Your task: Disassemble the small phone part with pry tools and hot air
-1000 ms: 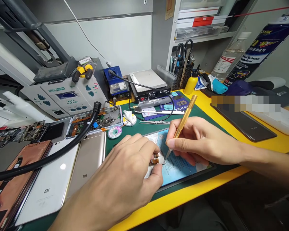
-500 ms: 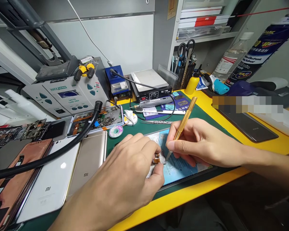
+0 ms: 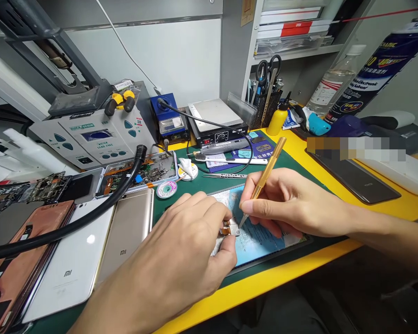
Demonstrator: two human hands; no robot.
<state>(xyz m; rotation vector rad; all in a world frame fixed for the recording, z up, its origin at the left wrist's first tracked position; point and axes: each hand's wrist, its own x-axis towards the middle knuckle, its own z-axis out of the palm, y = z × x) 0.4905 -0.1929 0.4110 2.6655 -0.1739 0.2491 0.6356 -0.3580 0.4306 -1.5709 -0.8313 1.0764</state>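
Note:
My left hand (image 3: 191, 246) is closed, thumb and fingers pinching a small silver part with an orange flex cable (image 3: 225, 229) against a blue-and-white work pad (image 3: 261, 246). My fingers hide some of the part. In my right hand (image 3: 285, 199) is a craft knife (image 3: 266, 174) with a gold knurled handle, held like a pen and tilted. Its thin tip is at the right edge of the silver part; whether it touches cannot be told. A pair of tweezers (image 3: 225, 176) lies beyond the pad.
Phones with mi logos (image 3: 68, 273) lie at left beneath a black hose (image 3: 73, 229). Behind are a tray of circuit boards (image 3: 160, 169), a solder wick spool (image 3: 166, 189), a hot plate (image 3: 216, 113) and a yellow bottle (image 3: 277, 119). A dark phone (image 3: 355, 178) is at right.
The camera view has shifted slightly. Both hands stay nearly in place, still holding the small part and the craft knife; the knife's tip remains by the part's edge.

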